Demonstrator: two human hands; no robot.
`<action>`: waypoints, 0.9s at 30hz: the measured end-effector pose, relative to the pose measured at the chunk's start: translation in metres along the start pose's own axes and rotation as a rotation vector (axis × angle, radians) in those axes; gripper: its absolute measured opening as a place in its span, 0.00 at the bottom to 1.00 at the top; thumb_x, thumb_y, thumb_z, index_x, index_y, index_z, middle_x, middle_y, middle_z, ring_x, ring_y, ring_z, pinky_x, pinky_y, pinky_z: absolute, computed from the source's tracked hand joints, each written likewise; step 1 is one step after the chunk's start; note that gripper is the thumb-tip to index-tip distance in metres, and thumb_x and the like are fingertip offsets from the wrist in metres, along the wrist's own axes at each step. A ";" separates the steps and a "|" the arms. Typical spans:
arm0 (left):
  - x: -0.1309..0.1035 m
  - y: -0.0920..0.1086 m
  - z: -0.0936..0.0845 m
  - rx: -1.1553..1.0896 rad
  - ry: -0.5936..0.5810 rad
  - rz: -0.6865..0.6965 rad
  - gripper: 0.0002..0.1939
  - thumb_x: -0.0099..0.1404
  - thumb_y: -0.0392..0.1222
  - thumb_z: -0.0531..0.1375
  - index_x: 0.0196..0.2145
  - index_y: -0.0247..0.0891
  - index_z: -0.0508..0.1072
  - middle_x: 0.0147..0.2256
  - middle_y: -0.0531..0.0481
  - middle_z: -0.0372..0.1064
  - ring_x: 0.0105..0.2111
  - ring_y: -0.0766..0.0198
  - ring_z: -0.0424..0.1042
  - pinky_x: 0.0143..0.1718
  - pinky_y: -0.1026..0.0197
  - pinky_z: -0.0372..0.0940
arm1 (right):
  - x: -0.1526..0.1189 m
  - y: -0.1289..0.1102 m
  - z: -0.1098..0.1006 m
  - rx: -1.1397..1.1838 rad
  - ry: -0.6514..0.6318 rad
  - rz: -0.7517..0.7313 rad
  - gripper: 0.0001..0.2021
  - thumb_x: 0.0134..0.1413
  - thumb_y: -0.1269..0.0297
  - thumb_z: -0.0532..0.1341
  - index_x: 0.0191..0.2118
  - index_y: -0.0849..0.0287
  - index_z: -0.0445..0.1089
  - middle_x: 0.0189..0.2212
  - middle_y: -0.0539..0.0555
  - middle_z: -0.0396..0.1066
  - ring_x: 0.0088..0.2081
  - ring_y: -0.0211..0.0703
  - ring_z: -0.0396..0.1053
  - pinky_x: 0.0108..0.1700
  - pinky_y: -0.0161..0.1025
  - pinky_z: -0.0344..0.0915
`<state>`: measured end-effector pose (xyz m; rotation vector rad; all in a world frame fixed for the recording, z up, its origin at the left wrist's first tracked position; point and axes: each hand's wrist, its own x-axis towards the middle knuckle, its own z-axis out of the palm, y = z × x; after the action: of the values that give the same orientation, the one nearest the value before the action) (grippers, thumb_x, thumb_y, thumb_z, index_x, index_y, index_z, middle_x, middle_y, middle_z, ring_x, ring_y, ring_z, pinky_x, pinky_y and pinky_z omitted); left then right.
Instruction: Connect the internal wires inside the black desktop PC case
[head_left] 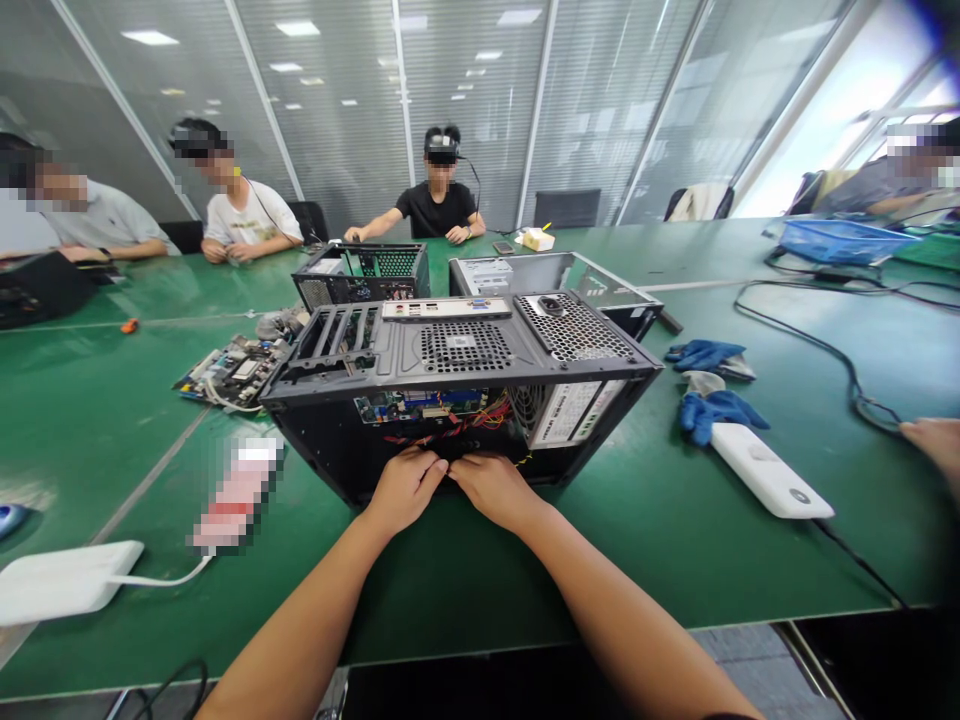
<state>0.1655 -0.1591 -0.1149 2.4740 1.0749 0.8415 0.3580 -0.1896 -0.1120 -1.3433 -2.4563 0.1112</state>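
A black computer case stands on the green table with its open side facing me. Inside it show a circuit board, coloured wires and a power supply with a white label. My left hand and my right hand meet at the near lower edge of the case, fingertips close together. Both hands have their fingers curled over that edge, and the fingertips are partly hidden.
Behind stand two more open cases. A loose circuit board lies left, nearer a white power bank. Blue gloves and a white device lie right. People sit around the table; one person's hand reaches in at right.
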 end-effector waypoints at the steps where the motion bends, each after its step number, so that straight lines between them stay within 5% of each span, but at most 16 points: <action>1: 0.000 0.000 0.000 -0.003 0.000 -0.006 0.21 0.74 0.46 0.48 0.25 0.38 0.67 0.23 0.53 0.62 0.27 0.64 0.65 0.31 0.63 0.57 | 0.000 0.000 0.000 0.001 0.005 -0.006 0.12 0.68 0.67 0.53 0.34 0.59 0.71 0.31 0.52 0.73 0.34 0.39 0.70 0.36 0.35 0.59; 11: -0.001 0.002 -0.002 0.022 -0.024 0.013 0.15 0.74 0.46 0.50 0.35 0.39 0.71 0.31 0.50 0.70 0.34 0.61 0.70 0.38 0.60 0.63 | 0.000 -0.002 0.000 -0.049 -0.018 0.036 0.12 0.68 0.67 0.52 0.35 0.60 0.70 0.31 0.53 0.73 0.35 0.41 0.71 0.37 0.36 0.60; 22: -0.001 -0.001 0.001 0.009 -0.012 0.018 0.15 0.74 0.46 0.49 0.34 0.39 0.71 0.30 0.50 0.69 0.34 0.61 0.69 0.38 0.59 0.63 | 0.000 -0.002 -0.001 -0.006 -0.025 0.040 0.12 0.69 0.67 0.52 0.35 0.59 0.70 0.32 0.53 0.74 0.35 0.41 0.71 0.38 0.35 0.60; 27: -0.002 -0.003 0.002 0.001 0.026 0.005 0.10 0.73 0.44 0.51 0.40 0.40 0.70 0.35 0.48 0.72 0.37 0.60 0.70 0.40 0.58 0.65 | -0.002 -0.001 -0.003 0.087 0.009 0.120 0.11 0.69 0.61 0.52 0.43 0.59 0.70 0.37 0.55 0.75 0.39 0.43 0.72 0.40 0.36 0.61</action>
<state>0.1646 -0.1587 -0.1189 2.4735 1.0787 0.8766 0.3589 -0.1920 -0.1090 -1.4497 -2.3347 0.2376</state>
